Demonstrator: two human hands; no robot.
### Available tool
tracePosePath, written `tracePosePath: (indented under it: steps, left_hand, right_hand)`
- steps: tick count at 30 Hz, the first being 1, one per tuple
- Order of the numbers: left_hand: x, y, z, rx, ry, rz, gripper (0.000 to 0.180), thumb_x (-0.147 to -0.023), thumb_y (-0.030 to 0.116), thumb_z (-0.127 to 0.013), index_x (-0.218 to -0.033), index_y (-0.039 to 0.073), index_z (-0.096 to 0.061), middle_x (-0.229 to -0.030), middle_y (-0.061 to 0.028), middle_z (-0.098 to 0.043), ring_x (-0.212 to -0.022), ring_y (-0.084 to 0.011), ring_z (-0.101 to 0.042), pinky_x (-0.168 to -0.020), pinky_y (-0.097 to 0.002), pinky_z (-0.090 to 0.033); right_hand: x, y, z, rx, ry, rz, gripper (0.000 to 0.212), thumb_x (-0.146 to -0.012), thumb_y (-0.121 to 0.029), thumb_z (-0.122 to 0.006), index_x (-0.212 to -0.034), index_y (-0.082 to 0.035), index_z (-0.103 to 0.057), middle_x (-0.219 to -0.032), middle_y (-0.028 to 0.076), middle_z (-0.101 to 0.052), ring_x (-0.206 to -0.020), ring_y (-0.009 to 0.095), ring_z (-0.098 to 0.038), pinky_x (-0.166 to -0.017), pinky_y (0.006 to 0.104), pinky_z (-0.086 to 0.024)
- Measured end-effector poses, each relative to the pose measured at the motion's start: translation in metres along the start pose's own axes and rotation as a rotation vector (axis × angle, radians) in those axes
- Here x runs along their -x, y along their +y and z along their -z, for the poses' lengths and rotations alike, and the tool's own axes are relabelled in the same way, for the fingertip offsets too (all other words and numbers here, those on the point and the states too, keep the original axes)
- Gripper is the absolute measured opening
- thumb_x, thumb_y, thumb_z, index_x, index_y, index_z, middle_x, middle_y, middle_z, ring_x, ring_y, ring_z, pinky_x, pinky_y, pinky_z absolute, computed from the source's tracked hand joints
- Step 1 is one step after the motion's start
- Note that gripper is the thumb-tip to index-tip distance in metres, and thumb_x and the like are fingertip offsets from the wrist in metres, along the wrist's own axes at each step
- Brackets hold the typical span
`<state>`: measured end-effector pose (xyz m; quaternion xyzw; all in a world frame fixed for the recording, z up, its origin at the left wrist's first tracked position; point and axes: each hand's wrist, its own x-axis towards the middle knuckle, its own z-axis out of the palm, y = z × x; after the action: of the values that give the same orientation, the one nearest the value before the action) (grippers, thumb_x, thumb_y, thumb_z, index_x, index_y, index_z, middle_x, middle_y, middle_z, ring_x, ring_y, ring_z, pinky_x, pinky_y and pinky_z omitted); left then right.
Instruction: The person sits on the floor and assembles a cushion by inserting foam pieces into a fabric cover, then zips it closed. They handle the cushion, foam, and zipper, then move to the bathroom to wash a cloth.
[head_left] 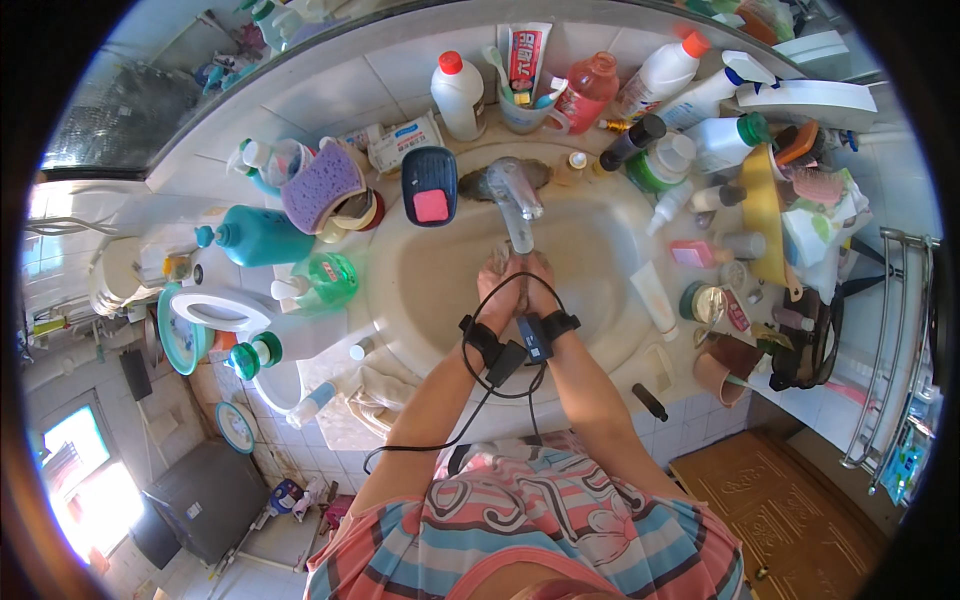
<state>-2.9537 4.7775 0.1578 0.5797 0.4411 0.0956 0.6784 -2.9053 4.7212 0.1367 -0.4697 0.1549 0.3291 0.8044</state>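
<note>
My left hand [499, 284] and my right hand [541, 284] are close together in the beige sink basin [420, 270], right below the spout of the metal faucet [516, 205]. The fingers of both look curled inward against each other. A small greyish patch shows between them, and I cannot make out whether it is an object. The faucet tip and a loop of black cable partly cover the fingers. Black straps with small dark boxes [533, 338] are on both wrists. Behind the basin on the left, a dark blue soap dish [428, 165] holds a pink soap bar [431, 206].
Left of the basin are a purple sponge [322, 187], a teal bottle [262, 237] and a green soap bottle [328, 282]. A toothbrush cup [523, 117] and several bottles line the back. A white tube [655, 299] lies on the right rim, beside crowded toiletries. Cloth [378, 397] lies front left.
</note>
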Motion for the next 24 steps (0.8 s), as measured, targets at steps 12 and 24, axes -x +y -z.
tracePosePath:
  steps: [12,24]
  left_hand:
    - [-0.022,0.009,0.011,0.7,-0.273,0.464,0.043,-0.096,0.034,-0.038,-0.115,0.001,-0.057,-0.104,-0.0121,-0.065,-0.093,-0.024,-0.063,-0.084,-0.0371,-0.051]
    - [-0.038,-0.019,0.046,0.923,-0.27,0.573,0.045,-0.1,0.033,-0.033,-0.136,0.007,-0.041,-0.136,-0.0129,-0.05,-0.122,-0.0294,-0.05,-0.104,-0.0477,-0.04]
  right_hand:
    - [0.02,-0.025,-0.007,0.455,-0.058,0.185,0.022,-0.09,-0.016,-0.057,-0.102,0.002,-0.059,-0.095,0.008,-0.062,-0.084,0.015,-0.059,-0.073,0.0288,-0.048]
    - [-0.014,-0.047,0.03,0.093,0.04,0.047,0.046,-0.08,-0.011,-0.052,-0.125,-0.007,-0.049,-0.121,0.008,-0.054,-0.11,0.022,-0.053,-0.094,0.0321,-0.044]
